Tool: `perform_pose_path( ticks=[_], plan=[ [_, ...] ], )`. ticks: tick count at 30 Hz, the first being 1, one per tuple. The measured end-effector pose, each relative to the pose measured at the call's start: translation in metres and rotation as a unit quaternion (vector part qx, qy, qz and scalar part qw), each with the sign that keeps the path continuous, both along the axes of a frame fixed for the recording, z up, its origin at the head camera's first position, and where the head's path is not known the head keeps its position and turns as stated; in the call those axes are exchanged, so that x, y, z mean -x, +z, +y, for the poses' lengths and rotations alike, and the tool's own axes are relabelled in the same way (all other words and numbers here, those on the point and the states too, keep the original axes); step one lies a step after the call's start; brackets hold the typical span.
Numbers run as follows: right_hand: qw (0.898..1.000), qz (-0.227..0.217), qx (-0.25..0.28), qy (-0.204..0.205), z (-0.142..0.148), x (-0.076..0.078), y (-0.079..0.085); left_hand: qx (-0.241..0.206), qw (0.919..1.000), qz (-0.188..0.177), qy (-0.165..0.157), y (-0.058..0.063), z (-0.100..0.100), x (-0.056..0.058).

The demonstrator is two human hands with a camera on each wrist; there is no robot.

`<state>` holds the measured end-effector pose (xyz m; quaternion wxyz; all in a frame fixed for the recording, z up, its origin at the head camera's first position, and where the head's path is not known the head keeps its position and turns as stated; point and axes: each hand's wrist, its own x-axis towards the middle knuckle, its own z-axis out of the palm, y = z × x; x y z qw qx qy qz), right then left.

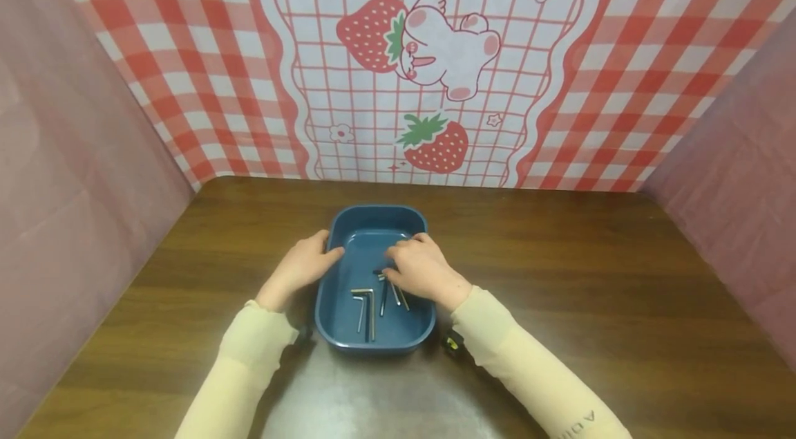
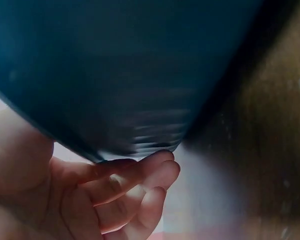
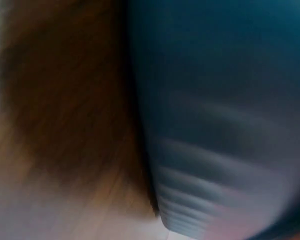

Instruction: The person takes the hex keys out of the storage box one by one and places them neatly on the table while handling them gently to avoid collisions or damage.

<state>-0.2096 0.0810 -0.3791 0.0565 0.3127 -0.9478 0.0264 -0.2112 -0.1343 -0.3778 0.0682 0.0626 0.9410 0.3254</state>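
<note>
A blue rectangular tray (image 1: 354,245) with rounded corners stands on the table, several L-shaped hex keys (image 1: 372,314) lying in its near half. At the tray's left wall my left hand (image 1: 302,261) grips the rim, thumb over the inside and fingers against the outer wall; the left wrist view shows those fingers (image 2: 125,185) below the ribbed wall. My right hand (image 1: 425,266) reaches over the right rim, its fingertips inside the tray beside the dark end of a hex key. Whether it pinches one is hidden. Only the tray's outer wall (image 3: 215,125) shows, blurred, in the right wrist view.
The tray rests on a brown wooden table (image 1: 560,273). Behind it hangs a red-and-white checked cloth (image 1: 404,135) with strawberries printed on it. Pink curtains (image 1: 81,218) close off both sides.
</note>
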Motion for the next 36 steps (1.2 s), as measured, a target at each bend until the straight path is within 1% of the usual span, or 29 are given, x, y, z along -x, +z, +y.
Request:
perform_pose_path(
  ticks=[8, 13, 19, 25, 33, 36],
  plan=[
    [0.999, -0.006, -0.042, -0.023, -0.011, 0.006, -0.002, -0.019, 0.9997, -0.007, 0.009, -0.005, 0.004, 0.001],
    [0.998, 0.004, -0.062, -0.019, -0.012, 0.007, -0.003, -0.019, 0.9996, -0.011, 0.015, -0.006, 0.005, 0.001],
    [0.998, 0.023, -0.057, -0.015, -0.011, 0.008, -0.006, -0.006, 0.9998, -0.008, 0.015, -0.005, 0.006, 0.003],
    [0.998, 0.022, -0.058, -0.018, -0.011, 0.007, -0.007, -0.001, 0.9999, -0.010, 0.013, -0.008, 0.005, 0.005],
    [0.998, 0.033, -0.055, -0.019, -0.012, 0.007, -0.008, 0.008, 0.9998, 0.005, 0.017, -0.011, 0.006, 0.003],
    [0.998, 0.032, -0.046, -0.023, -0.011, 0.007, -0.008, 0.010, 0.9998, 0.004, 0.019, -0.012, 0.007, 0.003]
  ],
)
